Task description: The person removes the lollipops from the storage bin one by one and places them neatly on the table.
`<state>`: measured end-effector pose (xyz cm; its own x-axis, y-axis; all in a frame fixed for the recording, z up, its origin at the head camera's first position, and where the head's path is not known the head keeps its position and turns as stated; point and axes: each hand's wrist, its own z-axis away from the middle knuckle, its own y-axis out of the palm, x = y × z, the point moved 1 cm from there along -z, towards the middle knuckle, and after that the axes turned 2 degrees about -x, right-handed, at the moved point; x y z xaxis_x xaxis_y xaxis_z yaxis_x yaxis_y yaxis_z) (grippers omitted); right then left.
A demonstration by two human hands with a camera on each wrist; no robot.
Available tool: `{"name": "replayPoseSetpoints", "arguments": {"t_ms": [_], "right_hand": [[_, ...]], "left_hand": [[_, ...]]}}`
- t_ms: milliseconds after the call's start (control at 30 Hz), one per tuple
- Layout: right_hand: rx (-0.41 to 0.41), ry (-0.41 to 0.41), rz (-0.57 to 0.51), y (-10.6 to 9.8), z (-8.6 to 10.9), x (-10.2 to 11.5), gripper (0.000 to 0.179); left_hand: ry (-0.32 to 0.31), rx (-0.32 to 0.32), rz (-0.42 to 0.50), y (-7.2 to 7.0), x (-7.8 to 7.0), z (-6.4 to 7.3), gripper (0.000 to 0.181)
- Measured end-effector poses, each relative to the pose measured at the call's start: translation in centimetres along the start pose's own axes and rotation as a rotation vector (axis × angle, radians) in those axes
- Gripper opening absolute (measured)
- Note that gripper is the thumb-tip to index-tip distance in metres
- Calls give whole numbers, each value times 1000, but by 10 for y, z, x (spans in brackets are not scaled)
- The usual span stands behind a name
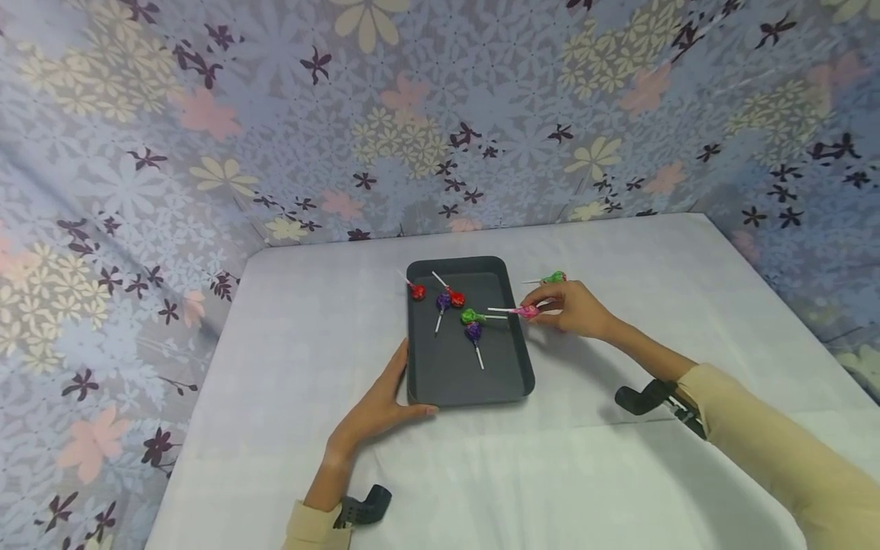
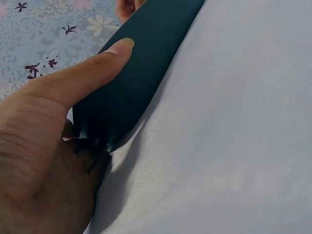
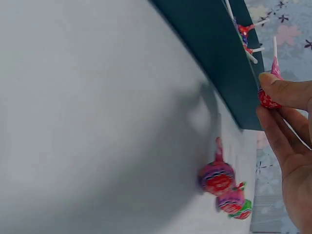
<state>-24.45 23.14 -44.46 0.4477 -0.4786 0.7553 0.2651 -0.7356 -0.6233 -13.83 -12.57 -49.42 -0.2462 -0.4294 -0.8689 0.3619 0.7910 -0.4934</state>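
A dark grey rectangular tray [image 1: 467,386] lies on the white cloth with red, purple and green wrapped lollipops in its far half. At its near left corner, my left hand [image 1: 374,409] grips the tray, thumb [image 2: 105,66] flat along the front wall and fingers round the left side. My right hand [image 1: 574,309] pinches a pink lollipop [image 1: 528,311] by its candy head, over the tray's right rim, its white stick pointing left into the tray. Under that hand, pink lollipops [image 3: 218,178] and a green one [image 3: 242,210] lie on the cloth beside the tray.
A white cloth [image 1: 296,321] covers the table. Floral fabric [image 1: 440,114] hangs behind it and at both sides. The stick of one red lollipop [image 1: 417,291] leans over the tray's left rim. Black camera mounts [image 1: 646,397] are strapped to both wrists.
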Motion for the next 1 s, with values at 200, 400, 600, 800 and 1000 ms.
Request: {"name": "replayPoseSetpoints", "arguments": {"t_ms": [200,400,600,800,1000], "right_hand": [[-47,1,-63,0,20,-4,26],[-88,16,-25,1,35,-9,27],[-95,56,-17,1,50,-18,29],[-115,82,-57,2,64,-23,30],[-124,70,3,3,74,-24,29]], "left_hand": [[-19,13,-9,-1,0,0,119],[-11,1,-5,-3,-1,0,119],[3,9,0,-3,0,0,118],[5,8,-7,-2,-1,0,118],[4,9,0,-1,-1,-2,117]]}}
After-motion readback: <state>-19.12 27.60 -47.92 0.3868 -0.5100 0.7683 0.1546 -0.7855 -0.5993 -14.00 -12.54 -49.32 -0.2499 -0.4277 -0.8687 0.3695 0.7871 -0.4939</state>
